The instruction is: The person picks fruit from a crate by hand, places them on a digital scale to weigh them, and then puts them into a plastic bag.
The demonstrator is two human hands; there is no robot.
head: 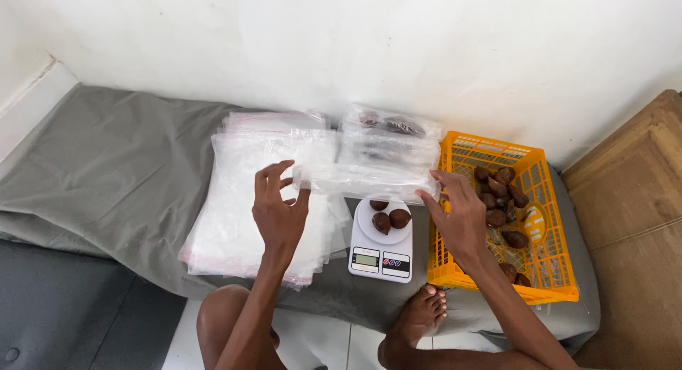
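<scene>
My left hand and my right hand hold the two ends of a clear plastic bag, stretched level above a small white kitchen scale. Three brown scaly fruits lie on the scale's round platform. The left hand pinches the bag's left end over a stack of empty clear bags. The right hand grips the bag's right end beside an orange plastic crate that holds several more brown fruits.
Filled clear bags are piled against the white wall behind the scale. Everything rests on a grey cloth over a low mattress. My bare knee and foot sit at the near edge. A brown cardboard sheet lies at right.
</scene>
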